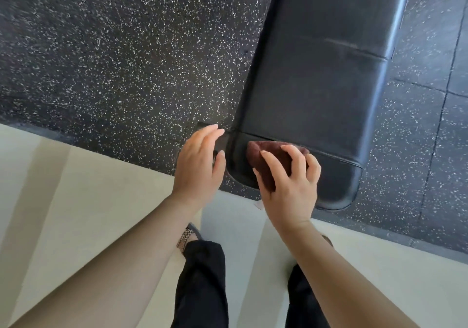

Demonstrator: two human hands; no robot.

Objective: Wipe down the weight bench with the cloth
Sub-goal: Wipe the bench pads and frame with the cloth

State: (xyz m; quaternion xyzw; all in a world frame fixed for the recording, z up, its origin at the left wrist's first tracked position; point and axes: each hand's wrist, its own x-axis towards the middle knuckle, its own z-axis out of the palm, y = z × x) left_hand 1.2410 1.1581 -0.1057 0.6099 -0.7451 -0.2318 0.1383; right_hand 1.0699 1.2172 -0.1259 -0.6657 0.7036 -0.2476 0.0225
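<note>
A black padded weight bench [319, 74] stretches away from the person across a dark speckled rubber floor [114, 49], its rounded near end lying close to the edge of a pale floor [88, 188] where the person stands in black trousers [202, 284]. The right hand [291, 188] presses a dark red-brown cloth [263, 160] onto that near end of the pad, fingers spread and curled over the bunched fabric, which shows between and beyond them. The left hand [200, 165] is open and holds nothing, its fingers loosely extended just beside the left edge of the bench, by a dark bracket; whether it touches is unclear. A seam crosses the pad just beyond the cloth.
</note>
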